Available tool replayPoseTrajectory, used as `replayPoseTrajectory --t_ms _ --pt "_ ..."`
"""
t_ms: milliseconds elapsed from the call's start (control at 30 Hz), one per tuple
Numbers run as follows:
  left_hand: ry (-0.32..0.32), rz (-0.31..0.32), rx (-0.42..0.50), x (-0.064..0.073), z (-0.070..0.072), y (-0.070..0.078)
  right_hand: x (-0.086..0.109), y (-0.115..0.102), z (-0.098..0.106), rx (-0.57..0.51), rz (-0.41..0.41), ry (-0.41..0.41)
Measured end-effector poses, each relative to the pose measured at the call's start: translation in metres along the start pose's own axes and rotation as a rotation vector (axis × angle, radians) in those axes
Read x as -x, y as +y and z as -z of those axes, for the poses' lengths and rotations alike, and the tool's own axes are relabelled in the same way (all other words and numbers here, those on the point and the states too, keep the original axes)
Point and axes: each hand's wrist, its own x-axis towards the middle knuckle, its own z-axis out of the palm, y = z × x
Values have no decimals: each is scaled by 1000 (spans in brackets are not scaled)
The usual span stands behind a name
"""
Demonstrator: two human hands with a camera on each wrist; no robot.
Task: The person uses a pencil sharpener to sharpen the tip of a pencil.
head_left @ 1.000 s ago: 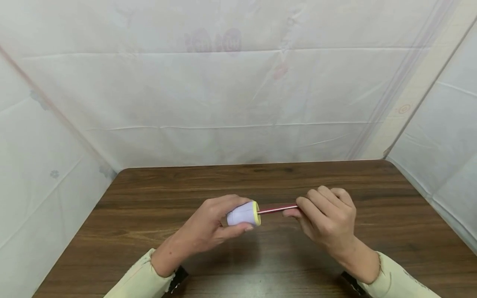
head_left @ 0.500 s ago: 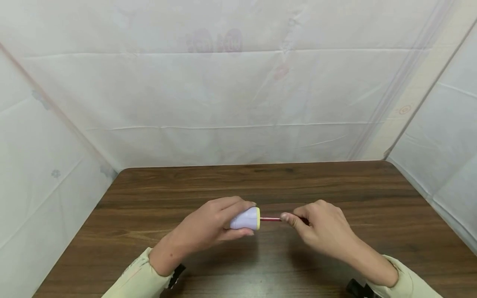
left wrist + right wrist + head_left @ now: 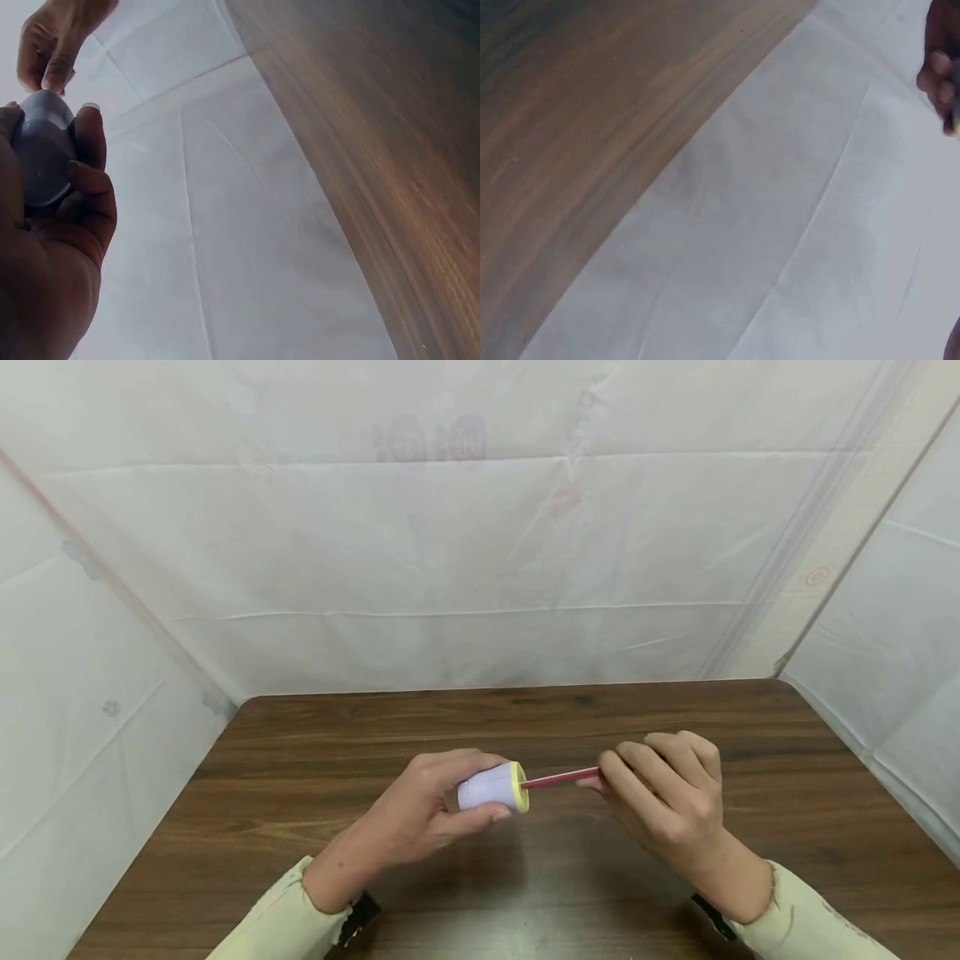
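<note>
My left hand (image 3: 416,810) grips a lavender pencil sharpener (image 3: 487,787) with a yellow rim, thumb on the near side and fingers over the far side. From the rimmed end a dark red pencil (image 3: 562,777) sticks out, its tip hidden inside. My right hand (image 3: 671,797) pinches the pencil's other end, knuckles raised. Both are held above the table. In the left wrist view the rounded back of the sharpener (image 3: 45,150) lies in the curled left fingers, with the right hand (image 3: 56,49) beyond it. The right wrist view catches the left hand (image 3: 936,75) only at its edge.
A dark brown wooden table (image 3: 337,727) lies beneath both hands. White sheeting (image 3: 480,552) hangs behind its far edge, and more sheeting (image 3: 892,677) stands along the right side. Black straps (image 3: 360,918) show at the sleeve cuffs.
Half a second ago my right hand was lower and rolled over with its thumb on top; now it has turned back, knuckles up. The pencil and sharpener tilt slightly upward to the right again.
</note>
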Motion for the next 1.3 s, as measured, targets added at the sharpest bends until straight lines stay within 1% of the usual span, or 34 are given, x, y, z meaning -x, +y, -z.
replayPoseTrajectory --t_ms 33,67,133,233,300,367,467,533,567,633,767,800,867,900,933,967,1000,1033,1100,1167,1200,1267,1300 --pt "1 -7 11 0 0 1 -1 0 -2 10 20 45" --pt "2 -12 20 0 -1 1 -1 0 -4 14 33 74" --pt "-1 -12 26 1 -1 2 -1 -1 -5 23 44 78" --pt "-7 -11 11 2 0 2 1 -4 -3 42 44 31" --pt "-9 -9 -3 3 0 1 1 -6 -1 48 32 -25" --pt "-11 -19 -21 3 1 1 0 -8 2 30 15 -100" --pt "-15 -50 -52 4 2 0 0 -11 8 -9 -31 -238" --pt "-15 -79 -84 4 2 -1 1 -12 13 -33 -98 -357" --pt "-14 -91 -107 4 2 -1 2 -14 16 -46 -145 -422" --pt "-15 -119 -164 4 2 -1 3 -16 22 -81 -266 -573" --pt "-35 -169 -268 4 1 -2 3 -20 33 -178 -578 -921" --pt "-42 -177 -285 4 0 -2 2 -20 34 -201 -647 -998" --pt "-51 -181 -302 4 -1 -3 1 -19 37 -230 -743 -1115" --pt "-54 -177 -302 4 -2 -3 1 -19 37 -240 -769 -1147" --pt "-55 -172 -301 5 -2 -3 1 -18 37 -243 -778 -1164" --pt "-54 -166 -293 5 -2 -4 1 -17 37 -241 -769 -1166" --pt "-50 -159 -285 5 -3 -4 2 -16 37 -242 -745 -1148" --pt "-46 -149 -273 5 -2 -5 2 -14 37 -251 -717 -1114" --pt "-36 -122 -240 6 -2 -6 4 -11 35 -284 -646 -1007" --pt "-24 -89 -205 6 -1 -7 5 -8 33 -297 -527 -862" --pt "-17 -74 -186 6 0 -7 5 -7 30 -292 -458 -777" --pt "-1 -47 -138 6 0 -7 6 -5 24 -238 -313 -583" --pt "4 -38 -114 6 0 -6 5 -4 20 -187 -243 -477"
